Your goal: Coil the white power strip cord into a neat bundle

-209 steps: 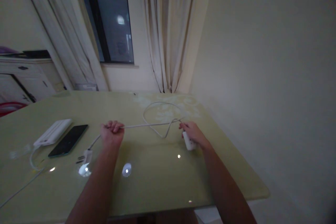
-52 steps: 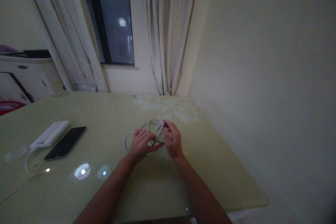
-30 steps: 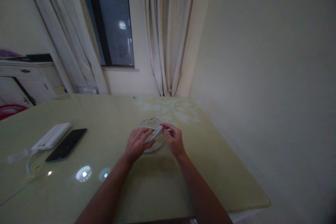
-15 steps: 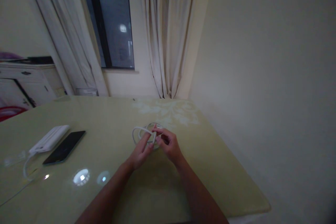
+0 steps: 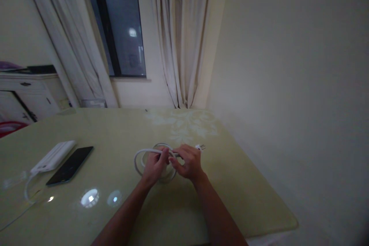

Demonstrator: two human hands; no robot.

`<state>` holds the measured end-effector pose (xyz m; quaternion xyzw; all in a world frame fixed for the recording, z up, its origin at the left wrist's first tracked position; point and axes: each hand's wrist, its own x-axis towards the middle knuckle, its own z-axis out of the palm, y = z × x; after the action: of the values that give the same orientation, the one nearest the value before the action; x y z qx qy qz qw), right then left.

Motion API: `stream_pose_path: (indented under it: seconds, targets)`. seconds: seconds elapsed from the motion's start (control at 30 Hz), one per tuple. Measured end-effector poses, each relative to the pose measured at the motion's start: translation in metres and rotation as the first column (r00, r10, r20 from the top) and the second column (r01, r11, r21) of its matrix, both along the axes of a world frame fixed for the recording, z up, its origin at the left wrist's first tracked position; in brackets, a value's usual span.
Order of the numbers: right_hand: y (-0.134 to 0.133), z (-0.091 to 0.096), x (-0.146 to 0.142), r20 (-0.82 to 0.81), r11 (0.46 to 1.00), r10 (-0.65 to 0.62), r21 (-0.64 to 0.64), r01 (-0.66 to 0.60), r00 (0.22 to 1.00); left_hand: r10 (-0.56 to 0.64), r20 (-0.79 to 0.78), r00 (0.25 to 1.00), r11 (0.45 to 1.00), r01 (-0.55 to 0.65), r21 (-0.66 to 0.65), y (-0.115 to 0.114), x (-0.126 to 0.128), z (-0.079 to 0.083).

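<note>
Loops of a white power cord (image 5: 137, 155) lie between my two hands, just above the table. My left hand (image 5: 155, 165) is closed on the cord, with the thumb pressed over the strands. Close beside it, my right hand (image 5: 188, 161) grips the same cord with bent fingers. A white plug (image 5: 199, 147) with metal prongs sticks out past the right knuckles, pointing right. The part of the cord inside the palms is hidden.
On the left of the table (image 5: 115, 134) lie a white power bank (image 5: 54, 156) with a cable attached and a black phone (image 5: 70, 165). A wall (image 5: 273, 103) runs along the right edge. Curtains (image 5: 181, 46) hang at the back.
The cord's loops have spread out to the left and come lower. My left hand has closed round the strands, and the plug has come into view by my right hand.
</note>
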<state>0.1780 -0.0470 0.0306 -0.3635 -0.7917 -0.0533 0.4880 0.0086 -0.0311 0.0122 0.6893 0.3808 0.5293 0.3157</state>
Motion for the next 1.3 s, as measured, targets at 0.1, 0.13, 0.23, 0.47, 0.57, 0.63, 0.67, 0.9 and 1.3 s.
stream_pose_path:
  seconds: [0.1,0.13,0.23,0.47,0.57,0.63,0.67,0.9,1.3]
  targets:
    - [0.005,-0.001,0.006,0.041,0.999,-0.036,0.041,0.034,0.998,-0.003,-0.03,1.0,0.996,0.001,-0.093,0.001,-0.007,0.009]
    - [0.007,-0.001,0.009,0.034,0.996,-0.076,0.042,0.075,0.997,-0.019,-0.04,0.999,0.992,0.014,-0.128,0.001,-0.011,0.012]
    - [0.016,-0.001,0.021,-0.063,0.953,-0.301,0.004,0.302,0.951,-0.079,-0.002,0.997,0.966,0.076,-0.246,0.002,-0.026,0.018]
    - [0.026,-0.009,0.029,-0.185,0.857,-0.507,-0.005,0.515,0.842,-0.456,0.314,0.833,0.673,0.553,-0.491,-0.006,-0.038,0.014]
    - [0.025,-0.009,0.027,-0.2,0.851,-0.516,-0.01,0.524,0.833,-0.587,0.375,0.717,0.586,0.696,-0.414,-0.012,-0.04,0.019]
    - [0.026,-0.01,0.027,-0.207,0.847,-0.524,-0.03,0.53,0.826,-0.668,0.355,0.654,0.526,0.752,-0.397,-0.014,-0.042,0.024]
    - [0.027,-0.011,0.027,-0.206,0.844,-0.532,-0.047,0.534,0.822,-0.692,0.328,0.643,0.511,0.757,-0.408,-0.015,-0.043,0.025]
    - [0.02,-0.019,0.004,-0.187,0.891,-0.44,-0.213,0.4,0.878,-0.227,0.267,0.937,0.873,0.317,-0.37,-0.004,-0.041,0.009]
    - [0.008,-0.016,-0.02,0.121,0.934,0.078,-0.357,-0.03,0.99,0.347,0.75,0.563,0.795,0.248,-0.554,0.012,-0.036,0.029]
